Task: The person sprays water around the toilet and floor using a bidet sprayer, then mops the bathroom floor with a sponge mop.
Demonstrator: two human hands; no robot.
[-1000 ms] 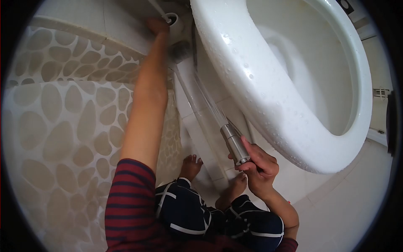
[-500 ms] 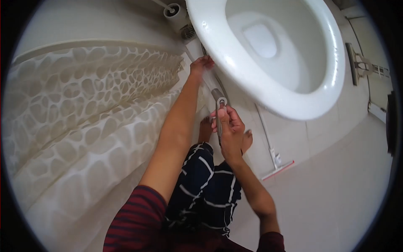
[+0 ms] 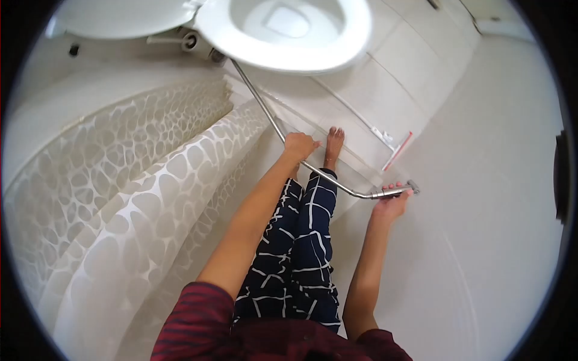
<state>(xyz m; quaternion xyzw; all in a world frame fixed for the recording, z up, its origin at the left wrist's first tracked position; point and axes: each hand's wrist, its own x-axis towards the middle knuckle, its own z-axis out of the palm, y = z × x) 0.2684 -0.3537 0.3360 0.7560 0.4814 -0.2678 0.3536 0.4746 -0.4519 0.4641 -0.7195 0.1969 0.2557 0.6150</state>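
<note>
A metal bidet sprayer [image 3: 385, 193] is in my right hand [image 3: 392, 206], which has its fingers wrapped round the handle. The sprayer's head points out to the right beyond my fingertips. A flexible metal hose [image 3: 265, 107] runs from beneath the toilet [image 3: 289, 63], past my left hand, and bends up into the sprayer handle. My left hand [image 3: 300, 147] is closed around the middle of this hose, above my bare foot. The hose's far end is hidden by the toilet.
A floor squeegee [image 3: 396, 151] with a red edge lies on the pale tiles. A pebble-patterned shower curtain [image 3: 162, 174] hangs at the left. A toilet brush holder [image 3: 190, 41] stands beside the toilet. A low ledge [image 3: 355, 163] crosses near my feet.
My right hand has carried the sprayer to the right, away from the toilet, and the hose is stretched out. My left hand has come back from the toilet's side and holds the hose.
</note>
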